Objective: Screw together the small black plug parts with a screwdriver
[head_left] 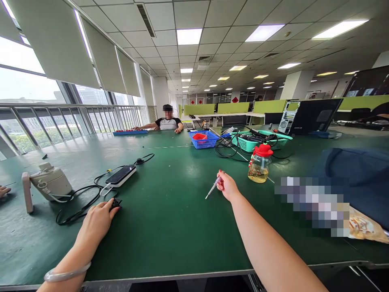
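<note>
My left hand [96, 222] rests low over the green table on the left, its fingers closed on a small black part [116, 203] whose kind I cannot make out. Just beyond that hand lies a white device with a black top [120, 176], with black cables [80, 214] running beside it. Right of the middle, my right hand [227, 185] grips a small screwdriver [213, 188] with a see-through purplish handle. Its thin metal shaft slants down to the left, with the tip near the table and apart from the black part.
A beige bottle [50, 182] lies at left, near another person's hand [4, 190]. A red-lidded jar [260, 165] stands right, before a green basket [243, 142] of cables and a blue basket [204, 142]. A dark cloth [355, 174] lies far right. Someone sits opposite [168, 123].
</note>
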The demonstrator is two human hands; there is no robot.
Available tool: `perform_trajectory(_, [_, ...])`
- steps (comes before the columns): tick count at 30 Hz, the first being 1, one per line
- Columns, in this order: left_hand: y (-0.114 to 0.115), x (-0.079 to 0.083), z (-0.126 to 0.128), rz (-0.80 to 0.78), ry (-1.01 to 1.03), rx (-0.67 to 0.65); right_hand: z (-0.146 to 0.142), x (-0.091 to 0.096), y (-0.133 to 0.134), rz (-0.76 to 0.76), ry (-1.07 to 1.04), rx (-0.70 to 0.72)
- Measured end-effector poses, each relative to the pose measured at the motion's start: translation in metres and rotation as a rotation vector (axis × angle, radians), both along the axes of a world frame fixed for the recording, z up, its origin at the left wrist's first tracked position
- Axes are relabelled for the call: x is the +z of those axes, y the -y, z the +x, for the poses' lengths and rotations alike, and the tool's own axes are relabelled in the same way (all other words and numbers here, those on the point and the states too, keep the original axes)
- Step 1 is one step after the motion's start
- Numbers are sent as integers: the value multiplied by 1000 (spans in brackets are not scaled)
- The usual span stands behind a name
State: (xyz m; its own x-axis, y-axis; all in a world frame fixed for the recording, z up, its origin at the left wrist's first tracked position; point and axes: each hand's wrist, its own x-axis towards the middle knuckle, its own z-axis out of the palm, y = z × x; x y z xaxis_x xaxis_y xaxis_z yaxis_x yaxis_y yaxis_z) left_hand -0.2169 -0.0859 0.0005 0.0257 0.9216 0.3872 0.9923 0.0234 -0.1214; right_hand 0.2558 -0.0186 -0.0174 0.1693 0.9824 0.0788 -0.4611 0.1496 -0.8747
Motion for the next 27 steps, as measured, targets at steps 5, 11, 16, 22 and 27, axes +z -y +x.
perform_trajectory(5, [-2,0,-2,4,5,-12,0,2,2,-4,8,-3])
perform_trajectory(11, [-5,0,-2,23,-9,-24,-1,1,2,-4,15,-7])
perform_trajectory(16, [-3,2,0,23,7,0,-1,0,1,0,17,-7])
perform_trajectory(22, [-1,4,4,25,60,52,-1,1,2,-1,13,-10])
perform_trajectory(27, [-1,6,5,12,93,55,-2,2,4,-3,11,-13])
